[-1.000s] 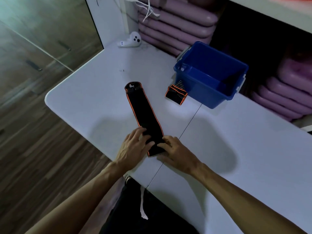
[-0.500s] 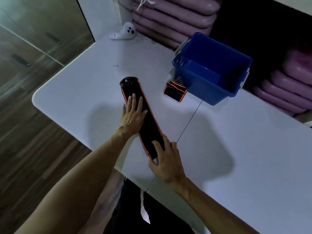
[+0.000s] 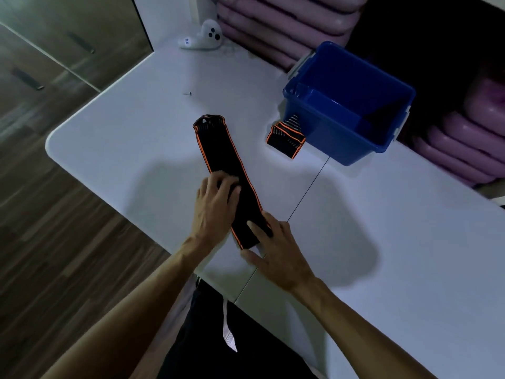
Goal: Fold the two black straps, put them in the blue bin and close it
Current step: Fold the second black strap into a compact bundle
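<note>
A long black strap with orange edging lies flat and diagonal on the white table. My left hand presses on its middle, fingers slightly curled on the fabric. My right hand is at the strap's near end, index finger on top and thumb at the end's edge, pinching it. A second strap, folded into a small bundle, lies against the front left of the blue bin. The bin stands open at the far right; a blue panel stands inside it.
A white game controller sits at the table's far corner. Stacked purple pads lie behind the bin and to its right. The table's rounded left edge drops to a wooden floor. A seam runs across the tabletop.
My left hand slid out along the strap, then back toward me to its middle. My right hand stayed at the near end.
</note>
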{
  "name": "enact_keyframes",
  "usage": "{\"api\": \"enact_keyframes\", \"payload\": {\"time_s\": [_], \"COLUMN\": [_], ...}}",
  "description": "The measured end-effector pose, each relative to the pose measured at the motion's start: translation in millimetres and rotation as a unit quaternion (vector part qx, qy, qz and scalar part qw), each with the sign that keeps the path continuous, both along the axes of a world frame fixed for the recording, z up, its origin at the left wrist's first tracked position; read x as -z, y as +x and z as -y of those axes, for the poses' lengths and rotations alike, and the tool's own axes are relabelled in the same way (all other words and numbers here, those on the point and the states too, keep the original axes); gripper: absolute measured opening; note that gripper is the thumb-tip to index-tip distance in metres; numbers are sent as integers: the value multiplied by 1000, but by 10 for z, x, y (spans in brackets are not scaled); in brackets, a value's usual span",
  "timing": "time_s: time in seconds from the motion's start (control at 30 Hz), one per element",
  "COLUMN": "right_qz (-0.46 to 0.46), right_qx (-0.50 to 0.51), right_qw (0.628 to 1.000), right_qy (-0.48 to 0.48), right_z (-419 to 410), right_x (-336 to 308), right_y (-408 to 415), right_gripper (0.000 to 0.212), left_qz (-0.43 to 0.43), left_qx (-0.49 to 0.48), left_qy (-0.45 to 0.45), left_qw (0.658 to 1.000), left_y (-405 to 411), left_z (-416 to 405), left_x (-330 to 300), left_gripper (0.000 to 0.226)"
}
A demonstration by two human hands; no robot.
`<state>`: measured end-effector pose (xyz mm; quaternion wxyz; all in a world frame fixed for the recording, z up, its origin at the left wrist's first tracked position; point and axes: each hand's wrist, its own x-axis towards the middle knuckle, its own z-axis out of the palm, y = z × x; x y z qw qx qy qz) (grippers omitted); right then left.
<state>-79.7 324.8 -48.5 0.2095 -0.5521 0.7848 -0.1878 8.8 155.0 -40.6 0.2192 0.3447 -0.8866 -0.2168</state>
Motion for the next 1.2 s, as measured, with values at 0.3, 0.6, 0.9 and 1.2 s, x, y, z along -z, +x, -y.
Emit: {"api": "enact_keyframes", "payload": {"time_s": [0.3, 0.6, 0.9, 1.2], "right_qz": [-31, 26, 52, -75], "right_qx": [-142, -131, -100, -99], "right_qw": [989, 991, 994, 992], "right_qy": [-27, -15, -3, -10], "right_z": [24, 8, 34, 43], "right_x": [-47, -18, -118, -232], "right_y": [-460, -543, -519, -429], "right_gripper": [51, 44, 40, 38], "left_qz": [83, 82, 123, 61], "left_qx": [151, 111, 133, 136], "left_qy": [-21, -100, -93, -71], "left_qw": [985, 985, 979, 986], "left_y": [642, 501, 520, 509], "left_z": [-662, -637, -646, -675], "left_x": [255, 217, 210, 166], "left_gripper": [49, 39, 60, 21]}}
